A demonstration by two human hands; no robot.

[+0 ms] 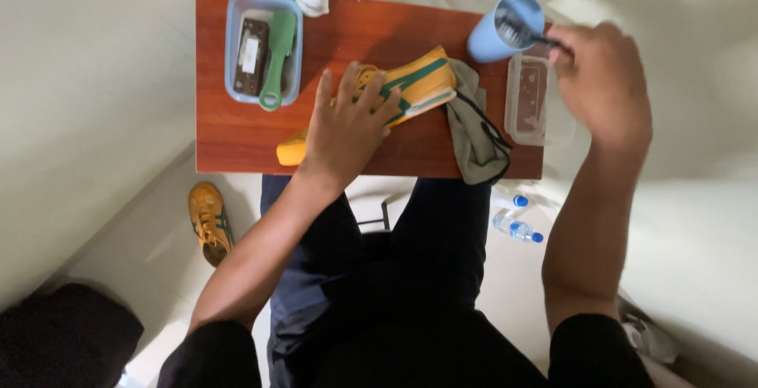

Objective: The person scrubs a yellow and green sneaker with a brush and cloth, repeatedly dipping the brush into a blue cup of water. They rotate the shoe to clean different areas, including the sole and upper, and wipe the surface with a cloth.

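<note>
head view, looking down. a yellow shoe (395,92) with green stripes is held flat on the red-brown surface (237,139) by the left hand (347,123); its fingers are spread wide and pressed over the shoe's top, not curled around it. the shoe lies near the middle of the surface, its heel end touching a grey cloth (474,131). a dark brush (525,34) is gripped by the right hand (604,80), whose fingers are closed on the handle; the bristle end is dipped into a tilted blue cup (497,29) at the far right corner. a clear tub (535,100) sits just beside the cup, partly under the right hand. a blue tray (262,48) at the far left holds a green brush (276,56) and a dark block. a second shoe (207,221) and two bottles (513,214) lie on the floor.

risks, as judged: the cup appears to lean with only the brush in it, so it could be tipped by a sideways pull and its contents spilled over the surface and cloth. the shoe is only pressed, not clasped, so it could slide under hard scrubbing. the tub stands close to the edge and could be knocked off by the wrist.
</note>
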